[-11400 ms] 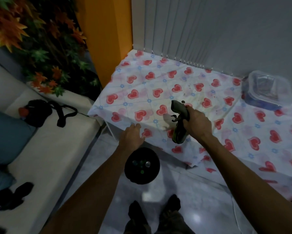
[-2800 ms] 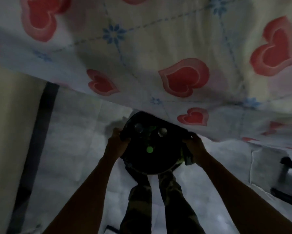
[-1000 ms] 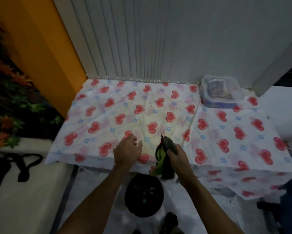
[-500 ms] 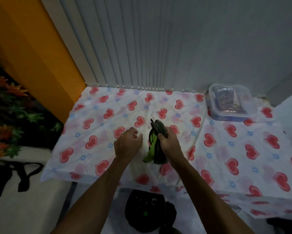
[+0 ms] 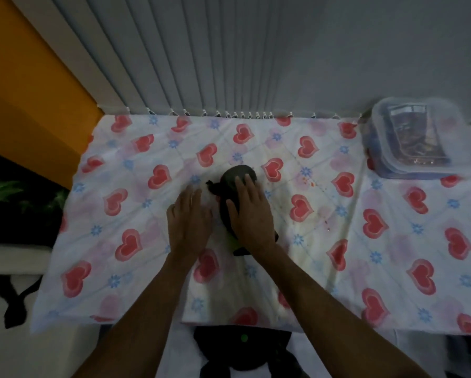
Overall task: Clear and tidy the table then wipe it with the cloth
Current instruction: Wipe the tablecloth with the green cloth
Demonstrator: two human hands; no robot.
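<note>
**Both hands down on the heart-print worktop**

We press our right hand flat, fingers spread, on the dark cloth, which lies bunched near the middle of the worktop. Our left hand rests just left of the cloth, palm down and fingers together, on the bare covering. A lidded clear container sits well right of the cloth, at the far edge. A black round bin stands on the floor below the near edge.

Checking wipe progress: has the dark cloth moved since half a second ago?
Yes. The dark cloth now lies flat under the right hand, farther from the table's near edge.
</note>
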